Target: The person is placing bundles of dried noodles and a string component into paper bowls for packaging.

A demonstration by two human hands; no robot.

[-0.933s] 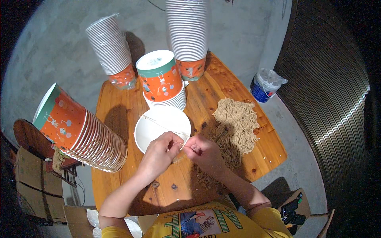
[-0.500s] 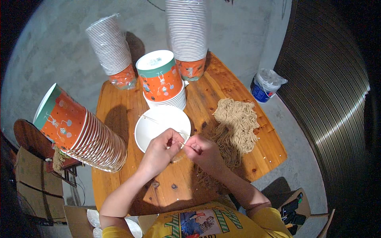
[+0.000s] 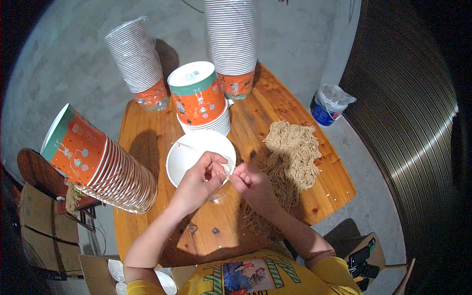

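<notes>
A white paper tub point(image 3: 184, 164) sits on the table in front of me with its mouth facing up. My left hand point(image 3: 202, 178) is closed at its near right rim, thumb and fingers pinching a thin pale cord point(image 3: 227, 173). Facing it, my right hand point(image 3: 251, 186) is closed in a pinch on the same cord. The fingertips nearly meet, and they hide most of the cord and that part of the rim. Another thin strand point(image 3: 186, 146) crosses the tub's far left side. A heap of tan cords point(image 3: 294, 152) lies right of my right hand, partly in shadow.
An orange and green tub stack point(image 3: 199, 101) stands upside down behind the white tub. Two plastic-wrapped stacks point(image 3: 132, 56) point(image 3: 231, 42) rise at the back. Left leans a stack point(image 3: 120, 169) with cords along its rims. A blue and white bucket point(image 3: 327, 110) stands on the floor.
Both hands have shifted slightly at the rim, the left fingers now a little higher. The cord is still pinched between them; the stacks and cord heap stay put.
</notes>
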